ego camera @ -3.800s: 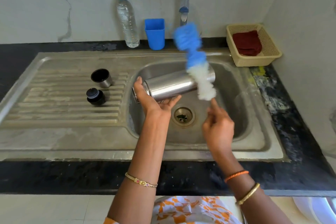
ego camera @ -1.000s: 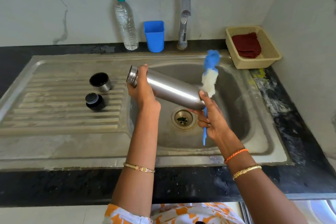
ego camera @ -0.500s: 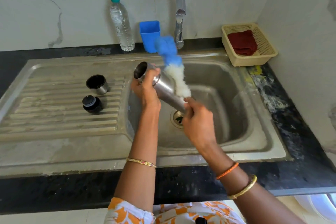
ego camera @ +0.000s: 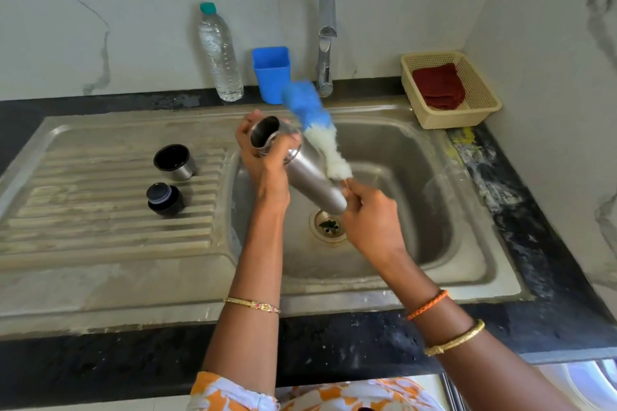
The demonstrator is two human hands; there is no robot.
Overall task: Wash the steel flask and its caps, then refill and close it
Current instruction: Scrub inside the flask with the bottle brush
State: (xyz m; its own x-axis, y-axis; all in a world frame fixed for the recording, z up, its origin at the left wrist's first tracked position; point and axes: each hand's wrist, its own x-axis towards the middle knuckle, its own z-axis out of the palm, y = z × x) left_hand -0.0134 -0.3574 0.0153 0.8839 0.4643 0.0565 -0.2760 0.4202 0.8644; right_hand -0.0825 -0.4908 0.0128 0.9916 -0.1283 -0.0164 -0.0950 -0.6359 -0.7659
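Head view: the left hand [ego camera: 267, 160] grips the steel flask [ego camera: 310, 177] round its neck, holding it tilted over the sink [ego camera: 434, 243] basin, open mouth up and toward the left, base down near the drain [ego camera: 329, 225]. The right hand [ego camera: 370, 217] is closed on the handle of the bottle brush [ego camera: 320, 137], whose white and blue bristles lie against the outside of the flask, just right of the mouth.

The step in hand looks like scrubbing the flask. To do it well, I would keep the neck grip firm so the wet steel does not slip, turn the flask to reach all round, and guide the bristles into the mouth for the inside.

The two caps [ego camera: 174, 162] [ego camera: 164, 198] stand on the draining board at left, apparently not yet washed. The tap [ego camera: 325, 43] is not running.

Compared with a second ago, the flask has swung from nearly level to steeply tilted, and the brush has moved from its base up toward its mouth. The caps have stayed put.
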